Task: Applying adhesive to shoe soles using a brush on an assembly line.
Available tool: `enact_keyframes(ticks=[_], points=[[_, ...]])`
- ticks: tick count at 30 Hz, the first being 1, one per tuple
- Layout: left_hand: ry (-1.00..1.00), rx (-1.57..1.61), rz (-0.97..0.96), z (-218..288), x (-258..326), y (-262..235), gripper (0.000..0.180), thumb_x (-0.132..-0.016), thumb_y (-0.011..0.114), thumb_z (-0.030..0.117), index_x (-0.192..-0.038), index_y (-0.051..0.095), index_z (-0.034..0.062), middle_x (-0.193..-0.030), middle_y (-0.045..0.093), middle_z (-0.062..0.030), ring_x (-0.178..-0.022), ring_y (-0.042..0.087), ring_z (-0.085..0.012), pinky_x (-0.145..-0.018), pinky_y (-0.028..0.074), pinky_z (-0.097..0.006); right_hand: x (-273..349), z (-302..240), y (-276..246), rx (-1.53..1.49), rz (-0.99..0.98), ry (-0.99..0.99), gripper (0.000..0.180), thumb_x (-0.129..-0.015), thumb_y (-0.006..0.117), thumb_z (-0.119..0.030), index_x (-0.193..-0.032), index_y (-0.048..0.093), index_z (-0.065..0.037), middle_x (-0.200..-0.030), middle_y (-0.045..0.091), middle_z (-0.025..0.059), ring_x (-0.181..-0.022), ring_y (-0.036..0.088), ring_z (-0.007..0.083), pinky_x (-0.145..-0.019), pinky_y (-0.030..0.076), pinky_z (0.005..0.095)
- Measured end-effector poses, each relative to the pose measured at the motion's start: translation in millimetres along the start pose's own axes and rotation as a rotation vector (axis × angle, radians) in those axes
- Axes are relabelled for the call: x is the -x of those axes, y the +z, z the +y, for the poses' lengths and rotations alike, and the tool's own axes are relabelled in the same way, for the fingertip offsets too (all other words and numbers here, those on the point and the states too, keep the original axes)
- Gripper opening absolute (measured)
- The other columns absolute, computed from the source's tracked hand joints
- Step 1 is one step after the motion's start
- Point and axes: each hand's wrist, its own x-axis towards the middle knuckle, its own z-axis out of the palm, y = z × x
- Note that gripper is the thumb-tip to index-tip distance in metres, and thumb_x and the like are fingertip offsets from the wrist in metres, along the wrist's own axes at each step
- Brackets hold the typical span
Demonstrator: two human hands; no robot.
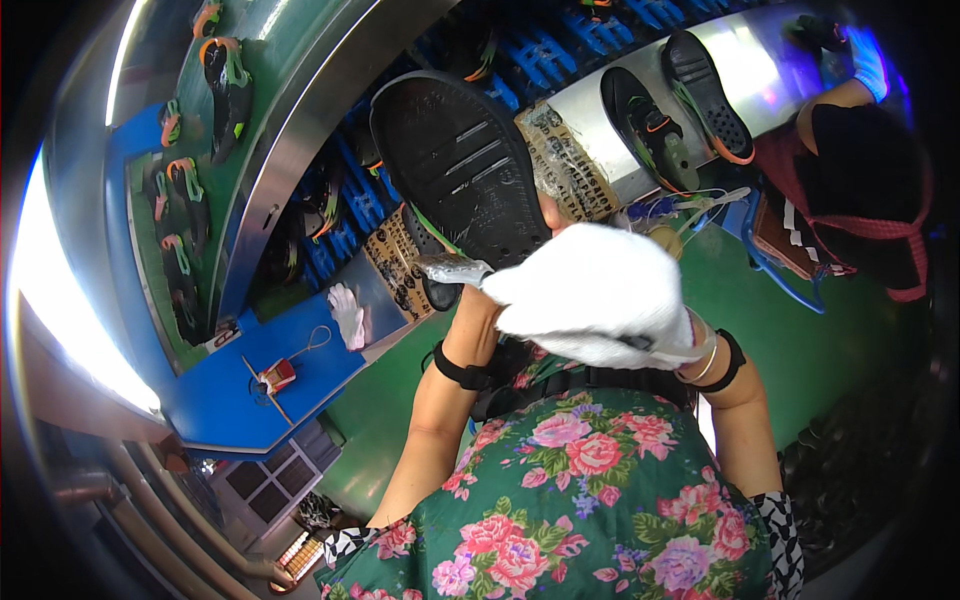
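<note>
A black shoe (455, 160) is held up in front of me with its grooved sole turned toward me. My bare left hand (484, 312) grips it from behind; most of the fingers are hidden, and a fingertip shows at the shoe's right edge. My right hand (600, 295), in a white knit glove, is closed beside the heel end. Out of it sticks a flat tool wrapped in silvery plastic (452, 268), close to the sole's lower edge; its exact kind cannot be made out.
Two black shoes (645, 125) lie on the metal ledge (570, 90) ahead, near brown printed tape (572, 165). Blue racks stand behind. Left, a blue table (240, 400) bears a pale glove (346, 315) and a small red tool (278, 376). Another person (870, 180) works at the right.
</note>
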Motion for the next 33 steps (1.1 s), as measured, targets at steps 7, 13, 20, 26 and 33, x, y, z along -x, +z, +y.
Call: enact_keyframes(ticks=[7,13,20,26,33], points=[[0.302,0.954,-0.303,8,-6,21,0.102,-0.081,0.046,0.091,-0.111,0.061,-0.0056,-0.099,0.068,-0.0198,-0.098,0.066,-0.0323,-0.084,0.055,-0.042,9,-8,9,0.154,-0.038,0.038,0.028,-0.084,0.079,-0.006,-0.112,0.079,-0.008,-0.111,0.077,0.0104,-0.092,0.073,0.0255,-0.080,0.060,0.0371],[0.298,0.813,-0.241,15,-10,16,0.095,-0.078,0.060,0.089,-0.111,0.058,-0.0005,-0.094,0.067,-0.0148,-0.092,0.064,-0.0266,-0.081,0.054,-0.041,-1,-7,-24,0.172,-0.057,0.101,0.030,-0.078,0.083,-0.004,-0.108,0.080,-0.010,-0.109,0.078,0.0087,-0.092,0.073,0.0252,-0.080,0.059,0.0356],[0.399,0.831,-0.230,4,-20,16,0.084,-0.081,0.069,0.076,-0.111,0.061,-0.0013,-0.097,0.068,-0.0180,-0.092,0.064,-0.0273,-0.079,0.055,-0.039,-4,-13,-21,-0.054,-0.088,0.317,0.022,-0.076,0.080,-0.002,-0.098,0.080,-0.007,-0.105,0.078,0.0134,-0.090,0.075,0.0273,-0.079,0.057,0.0383],[0.529,0.839,-0.150,13,-28,16,0.075,-0.084,0.074,0.065,-0.112,0.062,-0.0030,-0.095,0.068,-0.0154,-0.092,0.066,-0.0276,-0.085,0.052,-0.041,11,-7,-5,0.163,-0.047,0.090,0.030,-0.080,0.080,-0.004,-0.108,0.080,-0.012,-0.112,0.078,0.0079,-0.094,0.074,0.0253,-0.078,0.059,0.0356],[0.593,0.870,-0.150,26,-30,14,0.069,-0.095,0.064,0.061,-0.110,0.063,-0.0064,-0.096,0.068,-0.0155,-0.094,0.067,-0.0298,-0.091,0.053,-0.045,5,-6,-26,0.066,-0.024,0.218,0.026,-0.077,0.082,-0.001,-0.102,0.081,-0.010,-0.109,0.078,0.0096,-0.090,0.073,0.0258,-0.077,0.059,0.0361]])
